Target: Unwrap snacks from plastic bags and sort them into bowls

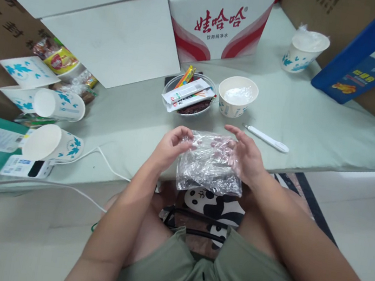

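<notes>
A crinkled sheet of clear plastic wrap (209,167) hangs between my hands, over the table's front edge and above my lap. My left hand (174,147) pinches its upper left corner between thumb and bent fingers. At its right side, my right hand (248,159) grips the wrap; one finger stretches out freely, while others show blurred through the plastic. Just beyond stands a paper cup (236,106) with crumpled clear plastic inside. Beside it, a round clear bowl (170,96) holds several wrapped snacks. A white pen-like cutter (268,139) lies right of my right hand.
Paper cups (59,105) lie tipped at the left, near a white power strip (24,167) with a cable. A white-and-red carton (218,27) stands at the back. Another plastic-filled cup (305,52) and a blue jug (372,55) are at the right.
</notes>
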Tool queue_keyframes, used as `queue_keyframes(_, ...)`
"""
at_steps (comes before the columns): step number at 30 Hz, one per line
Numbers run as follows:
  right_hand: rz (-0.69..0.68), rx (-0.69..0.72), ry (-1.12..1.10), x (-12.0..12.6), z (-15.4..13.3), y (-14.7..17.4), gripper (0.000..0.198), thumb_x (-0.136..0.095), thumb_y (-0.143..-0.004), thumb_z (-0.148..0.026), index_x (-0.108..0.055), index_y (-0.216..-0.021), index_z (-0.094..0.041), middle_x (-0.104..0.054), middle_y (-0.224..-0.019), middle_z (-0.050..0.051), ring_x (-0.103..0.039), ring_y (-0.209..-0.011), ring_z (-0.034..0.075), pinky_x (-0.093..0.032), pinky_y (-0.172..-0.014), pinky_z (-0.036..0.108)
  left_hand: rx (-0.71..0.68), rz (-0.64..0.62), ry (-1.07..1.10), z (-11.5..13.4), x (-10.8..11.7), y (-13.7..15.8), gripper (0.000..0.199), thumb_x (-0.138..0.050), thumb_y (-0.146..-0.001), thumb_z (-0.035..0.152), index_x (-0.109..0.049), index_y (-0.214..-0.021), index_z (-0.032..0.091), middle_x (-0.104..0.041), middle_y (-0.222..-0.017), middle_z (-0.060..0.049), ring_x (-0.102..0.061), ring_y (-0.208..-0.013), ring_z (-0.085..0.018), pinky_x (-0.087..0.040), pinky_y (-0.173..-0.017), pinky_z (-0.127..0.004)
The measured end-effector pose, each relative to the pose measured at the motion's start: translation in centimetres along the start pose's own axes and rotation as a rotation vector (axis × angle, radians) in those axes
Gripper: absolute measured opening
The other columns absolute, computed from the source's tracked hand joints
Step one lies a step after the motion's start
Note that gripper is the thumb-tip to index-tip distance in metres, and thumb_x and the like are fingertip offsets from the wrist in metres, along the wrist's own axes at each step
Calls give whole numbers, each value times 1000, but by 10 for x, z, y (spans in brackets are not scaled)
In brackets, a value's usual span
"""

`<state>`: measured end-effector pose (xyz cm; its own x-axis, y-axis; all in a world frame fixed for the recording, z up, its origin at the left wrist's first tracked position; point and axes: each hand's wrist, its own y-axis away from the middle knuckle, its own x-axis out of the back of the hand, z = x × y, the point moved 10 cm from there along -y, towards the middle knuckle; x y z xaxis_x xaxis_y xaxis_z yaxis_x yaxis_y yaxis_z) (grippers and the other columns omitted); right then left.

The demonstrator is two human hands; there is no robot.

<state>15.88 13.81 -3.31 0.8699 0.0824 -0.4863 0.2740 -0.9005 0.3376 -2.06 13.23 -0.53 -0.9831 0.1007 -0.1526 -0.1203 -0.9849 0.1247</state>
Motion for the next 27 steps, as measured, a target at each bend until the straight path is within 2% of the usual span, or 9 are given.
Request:
queue_keyframes(2, -8, -49, 10, -1, 7, -1, 54, -73, -71, -53, -54, -117, -30, -73, -95, 3, -71, -89, 25, -56, -81, 43, -15, -16, -36, 0, -1, 1, 39, -85, -65, 25, -59, -94, 21, -57, -97, 0, -66, -83, -14, -54, -69, -23)
queue_keyframes(4, -14, -105, 50, -3, 14, -1, 61, -85, -62, -44, -57, -114, -28, -73, -96, 4, -70, -88, 23, -55, -81, 40, -26, -29, -55, -1, -1, 1, 43, -84, -67, 24, -56, -100, 22, -54, -106, -1, -67, -83, -14, -55, -66, -23)
queue_keyframes(7, -31, -176, 116, -7, 23, 1, 52, -91, -56, -33, -65, -99, -22, -72, -91, 4, -66, -82, 19, -54, -78, 34, -82, -20, -99, 4, 0, 0, 43, -79, -73, 22, -54, -108, 24, -51, -116, -2, -68, -80, -11, -53, -63, -21)
queue_keyframes(13, -71, -190, 138, -13, 27, 3, 39, -88, -56, -31, -66, -85, -19, -70, -82, 1, -62, -71, 14, -50, -70, 30, -127, -85, -52, 7, -4, -1, 56, -81, -74, 23, -50, -120, 33, -49, -127, -3, -69, -86, -12, -56, -69, -22)
queue_keyframes(18, 73, 2, 154, 3, 8, -5, 39, -81, -60, -33, -50, -81, -24, -66, -69, -5, -53, -54, 10, -42, -55, 26, -133, 100, -218, 3, 18, -5, 56, -73, -76, 21, -49, -125, 33, -50, -130, -5, -69, -88, -15, -56, -65, -25)
queue_keyframes(20, 123, 55, 174, 9, 2, -6, 40, -79, -62, -33, -49, -88, -25, -66, -67, -6, -52, -53, 10, -40, -53, 25, -227, 213, -389, 15, 27, -1, 51, -70, -77, 20, -53, -124, 31, -50, -133, -8, -68, -103, -21, -59, -76, -33)
queue_keyframes(22, 133, 70, 179, 11, -1, -6, 43, -77, -64, -32, -50, -97, -26, -67, -70, -6, -57, -58, 11, -41, -56, 25, -418, 263, -620, 39, 22, 8, 42, -71, -78, 23, -59, -118, 27, -51, -136, -10, -59, -125, -28, -55, -97, -45)
queue_keyframes(25, 64, 66, 144, 4, 0, -4, 48, -77, -65, -28, -51, -105, -27, -68, -78, -5, -66, -70, 14, -45, -60, 25, -622, 60, -920, 55, -16, 20, 34, -75, -79, 33, -64, -111, 24, -59, -136, -10, -46, -142, -34, -37, -118, -57)
queue_keyframes(27, 1, 52, 107, -3, 2, -2, 50, -77, -64, -26, -51, -106, -28, -68, -79, -6, -69, -73, 16, -50, -64, 27, -598, -133, -1004, 47, -37, 21, 45, -77, -80, 41, -63, -119, 23, -60, -140, -12, -42, -146, -36, -31, -121, -60)
